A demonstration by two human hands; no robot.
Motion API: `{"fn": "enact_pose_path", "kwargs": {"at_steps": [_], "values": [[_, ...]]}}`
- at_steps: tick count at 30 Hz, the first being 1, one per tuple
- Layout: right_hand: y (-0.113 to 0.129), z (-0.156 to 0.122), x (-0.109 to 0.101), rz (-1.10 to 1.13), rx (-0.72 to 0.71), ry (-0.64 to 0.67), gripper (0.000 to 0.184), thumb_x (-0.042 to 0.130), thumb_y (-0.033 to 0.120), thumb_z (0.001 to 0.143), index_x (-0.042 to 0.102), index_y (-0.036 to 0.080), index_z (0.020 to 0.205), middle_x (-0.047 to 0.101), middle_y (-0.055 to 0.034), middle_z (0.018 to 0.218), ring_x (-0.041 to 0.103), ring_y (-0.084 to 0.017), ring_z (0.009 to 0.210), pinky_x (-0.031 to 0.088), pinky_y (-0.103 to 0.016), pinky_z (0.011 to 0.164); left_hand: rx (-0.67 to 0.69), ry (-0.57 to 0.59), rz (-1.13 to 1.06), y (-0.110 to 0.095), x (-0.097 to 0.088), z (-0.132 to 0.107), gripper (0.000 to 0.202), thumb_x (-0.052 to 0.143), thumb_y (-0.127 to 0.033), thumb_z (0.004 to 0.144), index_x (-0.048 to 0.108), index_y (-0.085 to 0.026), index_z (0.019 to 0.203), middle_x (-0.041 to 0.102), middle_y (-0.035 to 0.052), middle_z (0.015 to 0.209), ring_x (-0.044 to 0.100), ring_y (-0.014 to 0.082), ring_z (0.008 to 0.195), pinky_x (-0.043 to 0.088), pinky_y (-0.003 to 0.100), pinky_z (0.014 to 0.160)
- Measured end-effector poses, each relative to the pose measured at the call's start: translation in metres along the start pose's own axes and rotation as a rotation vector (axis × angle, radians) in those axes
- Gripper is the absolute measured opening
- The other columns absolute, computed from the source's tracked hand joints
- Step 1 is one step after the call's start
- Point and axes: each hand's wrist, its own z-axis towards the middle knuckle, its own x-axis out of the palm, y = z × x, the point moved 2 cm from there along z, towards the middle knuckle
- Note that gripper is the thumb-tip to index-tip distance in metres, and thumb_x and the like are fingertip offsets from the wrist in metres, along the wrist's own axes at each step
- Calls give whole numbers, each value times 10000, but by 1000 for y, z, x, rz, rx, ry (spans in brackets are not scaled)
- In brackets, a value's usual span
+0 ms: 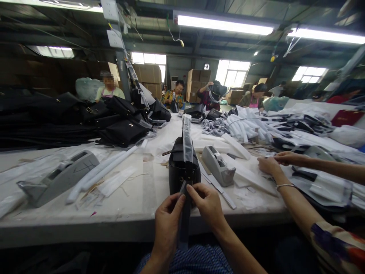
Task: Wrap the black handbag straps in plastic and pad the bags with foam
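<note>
A black handbag (175,173) stands at the table's front edge, end towards me. Its upper strap (187,142) rises in an arch and is wrapped in whitish, translucent film. From the bag's near end a dark strap (185,226), with clear film along it, hangs towards my lap. My left hand (168,215) is closed on this strap from the left, thumb on top. Just opposite, my right hand (207,203) pinches the strap's right edge near the metal fittings. The fingertips of both hands almost meet, and the underside of the strap is hidden.
Grey tape dispensers stand left (64,177) and right (219,166) of the bag. Black bags (122,127) are piled at the left. Foam tubes (248,123) lie at the back right. A co-worker's hands (270,165) work close by on the right.
</note>
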Motion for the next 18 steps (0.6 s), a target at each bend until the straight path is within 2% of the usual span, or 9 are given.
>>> {"fn": "enact_pose_path", "kwargs": {"at_steps": [2, 6, 8, 10, 12, 14, 18], "values": [[-5, -3, 7, 108, 54, -15, 368, 675, 503, 847, 674, 171, 688, 609, -2, 592, 565, -145, 546, 456, -238, 518, 106, 8, 158, -9, -6, 3, 307, 730, -450, 818, 752, -177, 958, 763, 60, 918, 711, 223, 867, 557, 299, 797], [-11, -10, 20, 245, 112, -13, 378, 689, 498, 849, 647, 167, 670, 569, 21, 539, 533, -120, 509, 454, -231, 540, 568, 13, 568, -27, -16, -1, 148, 648, -302, 901, 765, -238, 967, 747, 49, 938, 705, 191, 860, 554, 261, 810], [-12, -12, 23, 286, 133, 1, 385, 677, 493, 866, 639, 164, 669, 577, 16, 541, 543, -119, 521, 465, -234, 564, 772, 19, 725, -30, -20, -5, 209, 597, -214, 926, 754, -246, 1059, 745, 57, 952, 709, 179, 868, 551, 237, 825], [-10, -15, 25, 325, 136, 33, 415, 626, 507, 902, 630, 162, 672, 606, -3, 570, 575, -131, 554, 488, -245, 595, 917, 16, 857, -30, -22, -9, 281, 567, -156, 933, 727, -225, 1154, 745, 74, 967, 714, 177, 891, 546, 220, 843], [-7, -16, 25, 324, 122, 72, 423, 601, 520, 913, 630, 162, 688, 635, -22, 605, 612, -149, 591, 509, -259, 619, 1025, 16, 973, -30, -24, -10, 301, 568, -134, 930, 711, -184, 1191, 747, 100, 985, 718, 186, 910, 543, 218, 856], [-3, -17, 25, 271, 112, 86, 392, 648, 513, 878, 632, 166, 695, 648, -25, 616, 631, -161, 599, 512, -258, 602, 1102, 36, 1067, -30, -25, -10, 277, 568, -135, 931, 724, -146, 1160, 753, 126, 988, 725, 202, 896, 551, 229, 843], [1, -17, 25, 149, 123, 60, 347, 693, 459, 848, 636, 171, 664, 656, -20, 598, 636, -162, 569, 495, -246, 555, 1151, 110, 1183, -30, -28, -11, 294, 534, -138, 945, 727, -147, 1167, 767, 133, 992, 739, 221, 853, 576, 252, 770]]}}
